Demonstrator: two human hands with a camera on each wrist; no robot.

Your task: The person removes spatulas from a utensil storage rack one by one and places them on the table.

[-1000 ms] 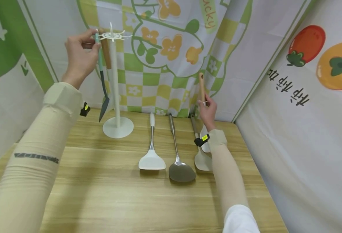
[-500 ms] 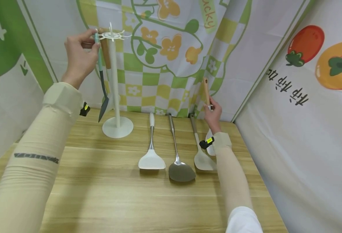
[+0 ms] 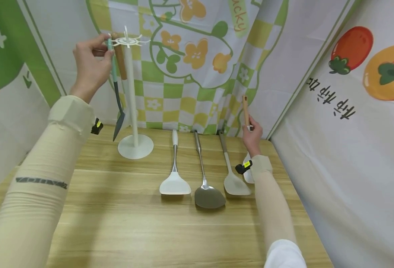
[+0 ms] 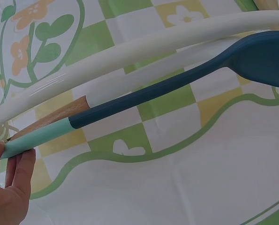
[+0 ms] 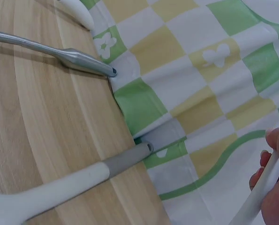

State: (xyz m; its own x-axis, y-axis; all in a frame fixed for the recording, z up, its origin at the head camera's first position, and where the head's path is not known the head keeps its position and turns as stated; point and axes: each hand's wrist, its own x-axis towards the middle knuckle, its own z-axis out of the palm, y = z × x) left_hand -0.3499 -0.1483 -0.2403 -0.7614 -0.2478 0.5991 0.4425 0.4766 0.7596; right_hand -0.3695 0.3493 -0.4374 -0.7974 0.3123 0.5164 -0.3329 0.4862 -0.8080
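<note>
My left hand (image 3: pixel 93 65) pinches the mint-green handle of a spatula (image 4: pixel 130 107) with a dark blue head, up at the hooks of a white utensil stand (image 3: pixel 132 85). The spatula hangs head down beside the post. A wooden-handled utensil (image 3: pixel 120 61) with a pale lower part hangs just behind it. At the right, my right hand (image 3: pixel 252 136) grips another spatula (image 3: pixel 245 106) where its wooden handle meets the white shaft. That handle points up and away; its white head shows partly behind my wrist, low over the table's right side.
On the wooden table (image 3: pixel 133 227) lie a white spatula (image 3: pixel 175 184), a steel turner (image 3: pixel 209 197) and a grey-beige spatula (image 3: pixel 235 184), side by side with handles toward the back. Patterned cloth (image 3: pixel 183 93) hangs along the back edge, and cloth walls stand at both sides.
My right hand has moved right and a little nearer with the wooden-handled spatula, away from the grey-beige one. My left hand stays at the stand.
</note>
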